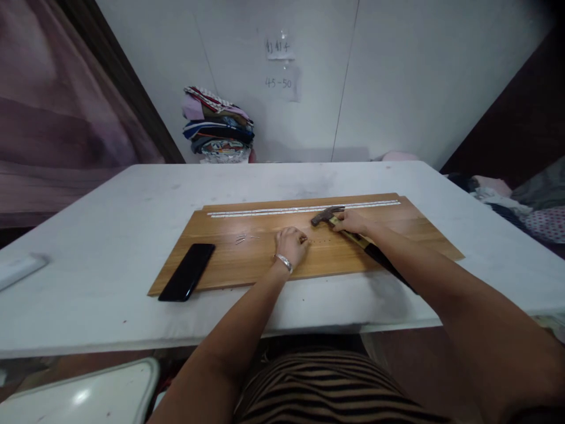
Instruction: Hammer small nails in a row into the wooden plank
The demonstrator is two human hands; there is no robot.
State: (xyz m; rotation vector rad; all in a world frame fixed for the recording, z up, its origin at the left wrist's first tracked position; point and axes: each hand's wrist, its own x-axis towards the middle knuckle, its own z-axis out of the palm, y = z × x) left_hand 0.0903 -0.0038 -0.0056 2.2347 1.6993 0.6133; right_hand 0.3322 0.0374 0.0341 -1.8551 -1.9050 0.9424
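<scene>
A wooden board point(247, 265) lies on the white table point(110, 235). My left hand point(290, 244), with a silver bracelet at the wrist, rests on the board with its fingers pinched together on a small nail. My right hand point(352, 222) grips a hammer point(326, 216) close under its head, and the head hangs just right of the left hand's fingertips. A short row of small dots, nail heads or holes, shows on the board between the hands. A few loose nails point(242, 239) lie on the board left of my left hand.
A black phone point(188, 272) lies on the board's left front corner. A pale strip point(304, 208) runs along the board's far edge. Folded clothes point(218, 126) are stacked against the wall. A white object point(20, 268) lies at the table's left edge.
</scene>
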